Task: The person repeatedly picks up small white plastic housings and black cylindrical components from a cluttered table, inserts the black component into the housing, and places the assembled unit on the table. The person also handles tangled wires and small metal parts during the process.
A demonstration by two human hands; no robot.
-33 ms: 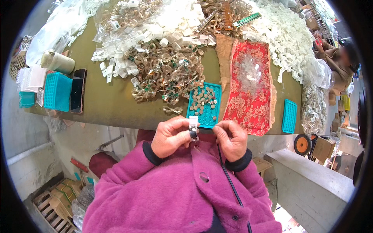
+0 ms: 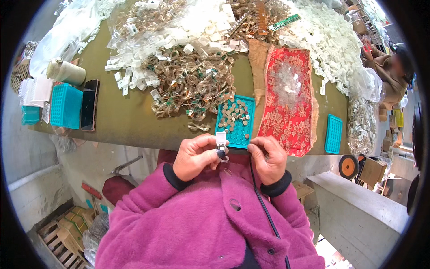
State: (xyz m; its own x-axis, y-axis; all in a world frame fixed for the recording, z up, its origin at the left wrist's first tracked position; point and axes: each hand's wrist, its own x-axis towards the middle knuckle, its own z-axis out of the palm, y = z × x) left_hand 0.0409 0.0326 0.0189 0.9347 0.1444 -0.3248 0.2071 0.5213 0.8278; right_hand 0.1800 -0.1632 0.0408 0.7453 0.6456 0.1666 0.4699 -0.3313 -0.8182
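Between the thumb and fingers of my left hand [image 2: 193, 158] is a small white plastic case [image 2: 221, 138], held upright, with a dark round part and a clear loop at its lower end. My right hand [image 2: 270, 160] is closed in a pinch to the right of it, apart from the case; whatever its fingertips hold is too small to make out. Just beyond both hands lies a teal tray [image 2: 251, 117] of round pockets. Several silver discs [image 2: 233, 115], like button cells, fill its far part. A black cord [image 2: 264, 204] hangs down the jacket below my right hand.
Bundled clear wires [image 2: 192, 85] heap behind the tray, with white plastic cases [image 2: 333, 49] piled beyond and to the right. A red patterned cloth [image 2: 286, 116] lies right of the tray. Teal trays [image 2: 66, 107] and a phone [image 2: 90, 105] stand left. Another person [image 2: 386, 74] sits far right.
My left hand and the white case have shifted slightly left, and the case's dark round part shows more. My right hand has moved slightly right, widening the gap between the hands.
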